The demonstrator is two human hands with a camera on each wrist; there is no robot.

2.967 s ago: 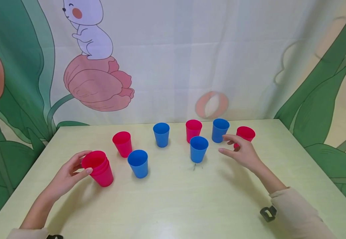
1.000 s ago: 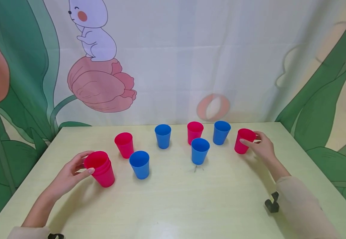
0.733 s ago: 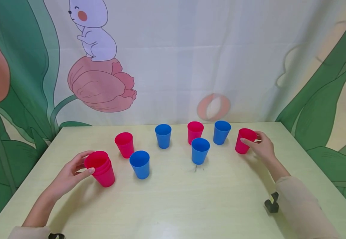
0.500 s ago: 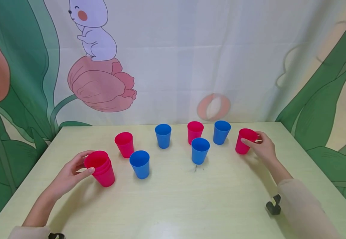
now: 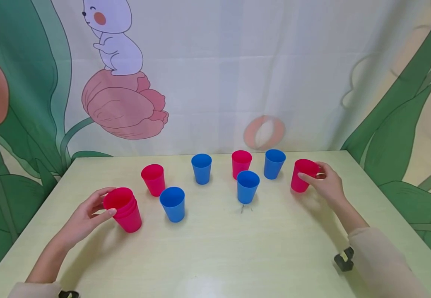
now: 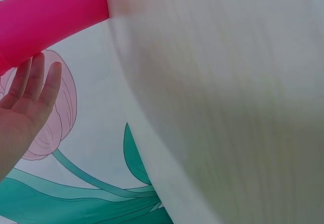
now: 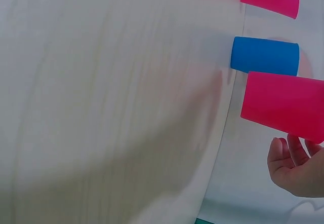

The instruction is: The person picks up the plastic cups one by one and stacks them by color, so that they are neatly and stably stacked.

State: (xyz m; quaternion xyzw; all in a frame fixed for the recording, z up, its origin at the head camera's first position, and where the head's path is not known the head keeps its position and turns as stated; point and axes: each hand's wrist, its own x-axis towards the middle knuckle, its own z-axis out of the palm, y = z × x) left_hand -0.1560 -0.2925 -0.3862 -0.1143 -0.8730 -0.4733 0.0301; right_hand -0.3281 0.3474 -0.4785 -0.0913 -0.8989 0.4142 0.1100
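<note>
My left hand (image 5: 83, 217) holds a stack of nested red cups (image 5: 129, 219) by the upper side, at the left of the table. In the left wrist view the stack (image 6: 55, 19) is partly cut off, with fingertips against its side. At the right, my right hand (image 5: 328, 182) pinches a single red cup (image 5: 300, 181) near the rim, thumb in front. This cup stays upright, and its base seems slightly off the table. The right wrist view has the same red cup (image 7: 283, 105) beside a blue cup (image 7: 264, 56).
Between the hands stand a red cup (image 5: 153, 182), blue cups (image 5: 173, 207) (image 5: 202, 171), another red cup (image 5: 240, 161), and further blue cups (image 5: 246, 190) (image 5: 273, 166). They rest on a pale table (image 5: 208, 252). A printed curtain (image 5: 200, 74) hangs behind its far edge.
My right hand has moved right from beside the blue cup to the rightmost red cup and taken hold of it; lately that cup rises slightly. The left hand keeps its hold.
</note>
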